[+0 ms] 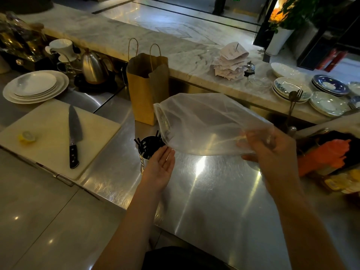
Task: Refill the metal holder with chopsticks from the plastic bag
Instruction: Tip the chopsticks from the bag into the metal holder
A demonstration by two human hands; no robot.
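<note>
A perforated metal holder (147,151) stands on the steel counter (204,191), with several black chopsticks (137,141) sticking out of it. My left hand (161,168) is open, palm up, right beside the holder and touching its near side. My right hand (272,152) grips the bunched end of a translucent plastic bag (204,123), held in the air. The bag's open mouth points left and hangs just over the holder's rim. The bag looks limp, and I cannot tell whether any chopsticks are inside.
A brown paper bag (146,88) stands just behind the holder. To the left, a white cutting board (48,137) holds a chef's knife (74,137) and a lemon piece (27,137). Stacked plates (35,86), a kettle (93,69) and patterned dishes (292,90) line the back. An orange glove (327,154) lies right.
</note>
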